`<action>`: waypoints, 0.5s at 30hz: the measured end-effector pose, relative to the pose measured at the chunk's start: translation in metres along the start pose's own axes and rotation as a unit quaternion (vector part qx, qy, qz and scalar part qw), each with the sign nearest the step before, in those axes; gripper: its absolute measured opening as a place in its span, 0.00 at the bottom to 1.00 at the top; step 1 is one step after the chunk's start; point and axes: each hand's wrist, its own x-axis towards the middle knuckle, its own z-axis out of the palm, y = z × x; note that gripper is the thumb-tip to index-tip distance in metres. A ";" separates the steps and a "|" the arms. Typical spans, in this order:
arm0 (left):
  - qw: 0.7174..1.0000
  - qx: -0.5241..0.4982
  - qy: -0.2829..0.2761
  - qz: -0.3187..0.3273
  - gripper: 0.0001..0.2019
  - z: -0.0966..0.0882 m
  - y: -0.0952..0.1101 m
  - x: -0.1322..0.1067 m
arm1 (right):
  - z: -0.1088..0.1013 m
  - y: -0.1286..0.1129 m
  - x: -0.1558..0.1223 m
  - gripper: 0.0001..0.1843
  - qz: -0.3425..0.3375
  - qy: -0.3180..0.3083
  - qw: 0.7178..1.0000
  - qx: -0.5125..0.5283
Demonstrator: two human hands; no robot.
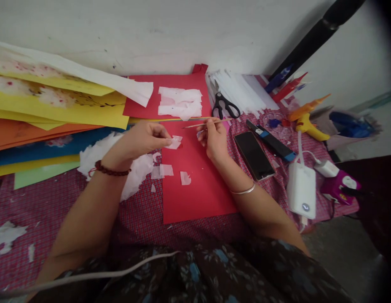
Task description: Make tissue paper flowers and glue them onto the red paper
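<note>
Pinched in my left hand [148, 136] is a small piece of white tissue paper [174, 143], held above the upper left of a red paper sheet [198, 189]. My right hand [215, 136] grips a thin pointed stick [195, 125], its tip directed left toward the tissue piece. Cut tissue squares [166, 170] lie at the red sheet's left edge, partly over the cloth, and another torn square [185, 178] rests on the sheet. A heap of crumpled white tissue [137, 176] lies partly behind my left forearm.
Behind are white tissue strips [179, 102] on red paper and black-handled scissors [225, 105]. To the right lie a phone [254, 155], a box cutter [273, 141], a yellow glue gun [311, 126] and a white power bank [301, 189]. Coloured sheets [97, 111] are stacked left.
</note>
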 end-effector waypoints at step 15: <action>0.995 -0.071 0.063 0.027 0.06 0.035 -0.004 0.016 | -0.013 0.001 -0.001 0.18 -0.117 -0.060 0.991 -0.029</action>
